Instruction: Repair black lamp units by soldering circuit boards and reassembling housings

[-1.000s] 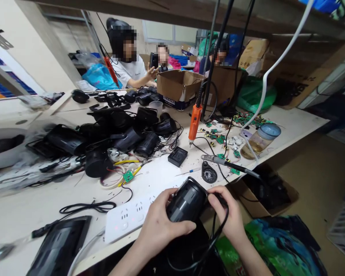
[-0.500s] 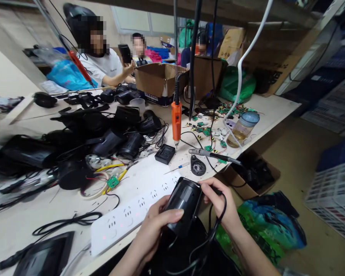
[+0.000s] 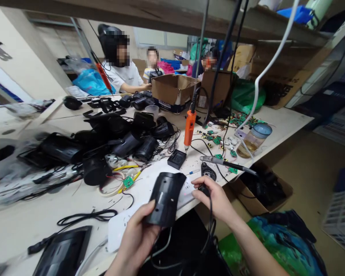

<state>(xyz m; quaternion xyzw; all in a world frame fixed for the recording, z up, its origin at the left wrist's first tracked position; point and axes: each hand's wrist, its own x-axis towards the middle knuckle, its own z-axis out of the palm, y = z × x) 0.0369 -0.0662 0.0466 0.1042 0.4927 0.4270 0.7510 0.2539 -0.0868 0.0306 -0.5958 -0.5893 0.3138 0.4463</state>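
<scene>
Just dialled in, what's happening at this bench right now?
A person at a cluttered white workbench holds a black cylindrical plastic housing in the left hand. The right hand pinches a black plug on a black cable over the white power strip. An orange electric screwdriver hangs above the bench. Other people sit at the far end.

Black camera housing sits tilted upright above the table edge, curved glossy shell facing the viewer, small screw holes showing on its back. A black cable hangs from a plug just beside it, drooping below the tabletop.
</scene>
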